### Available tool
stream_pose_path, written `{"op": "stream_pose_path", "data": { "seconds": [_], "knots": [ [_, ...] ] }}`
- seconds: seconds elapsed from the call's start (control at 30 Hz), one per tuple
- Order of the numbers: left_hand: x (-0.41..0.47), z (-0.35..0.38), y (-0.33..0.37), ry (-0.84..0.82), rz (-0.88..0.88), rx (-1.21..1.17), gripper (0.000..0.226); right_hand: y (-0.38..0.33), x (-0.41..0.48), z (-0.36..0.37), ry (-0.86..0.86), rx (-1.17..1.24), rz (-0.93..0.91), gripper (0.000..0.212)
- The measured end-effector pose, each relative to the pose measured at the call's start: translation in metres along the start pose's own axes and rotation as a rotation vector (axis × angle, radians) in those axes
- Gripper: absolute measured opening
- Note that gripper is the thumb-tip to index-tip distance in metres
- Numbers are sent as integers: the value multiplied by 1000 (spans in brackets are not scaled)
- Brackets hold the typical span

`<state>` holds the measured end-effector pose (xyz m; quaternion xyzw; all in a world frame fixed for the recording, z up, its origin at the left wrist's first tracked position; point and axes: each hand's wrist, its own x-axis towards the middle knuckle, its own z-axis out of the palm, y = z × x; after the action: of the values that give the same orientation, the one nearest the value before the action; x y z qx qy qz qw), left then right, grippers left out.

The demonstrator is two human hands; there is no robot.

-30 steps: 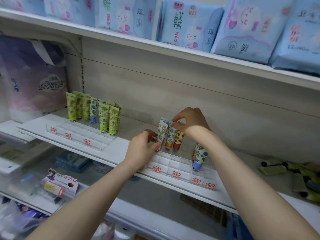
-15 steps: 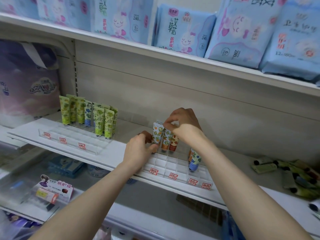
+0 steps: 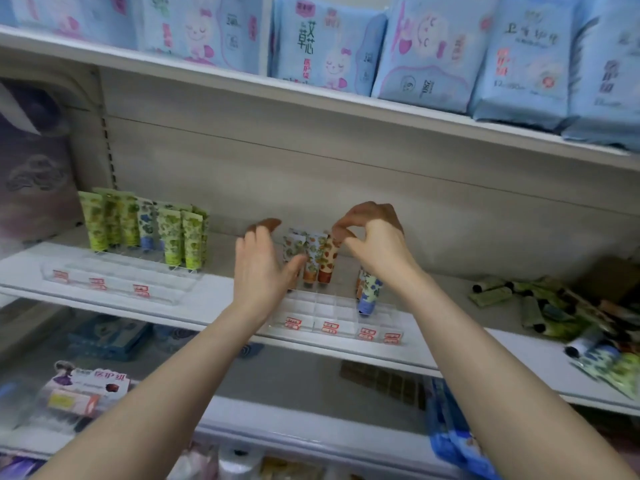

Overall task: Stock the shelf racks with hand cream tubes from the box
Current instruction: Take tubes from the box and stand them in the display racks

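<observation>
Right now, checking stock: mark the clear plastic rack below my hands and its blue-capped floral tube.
Clear plastic rack (image 3: 325,308): head view, bare middle cell.
Blue-capped floral tube (image 3: 371,287): head view, printed body.

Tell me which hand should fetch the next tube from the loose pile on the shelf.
Right, probably. The right hand is nearer the loose pile of green and blue hand cream tubes lying right of the clear plastic rack; the open left hand would have to cross the right forearm.

Our right grip pinches the top of the orange tube standing in the clear rack on the shelf; our left grip, fingers loose, hovers just beside.
</observation>
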<state>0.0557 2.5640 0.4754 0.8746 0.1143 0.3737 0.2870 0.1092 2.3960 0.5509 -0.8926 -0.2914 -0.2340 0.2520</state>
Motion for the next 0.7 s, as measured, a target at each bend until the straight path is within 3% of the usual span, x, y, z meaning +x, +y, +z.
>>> {"op": "stream_pose_path", "data": {
  "seconds": [0.1,0.4,0.7],
  "knots": [
    [0,-7,27,55,133,-44,55,7,-16,-12,61,3,61,13],
    [-21,34,115,-152,413,-166,39,65,-80,-65,221,-100,203,24],
    [-55,107,206,-208,541,-244,34,168,-136,-128,269,-212,308,27]
  ]
}}
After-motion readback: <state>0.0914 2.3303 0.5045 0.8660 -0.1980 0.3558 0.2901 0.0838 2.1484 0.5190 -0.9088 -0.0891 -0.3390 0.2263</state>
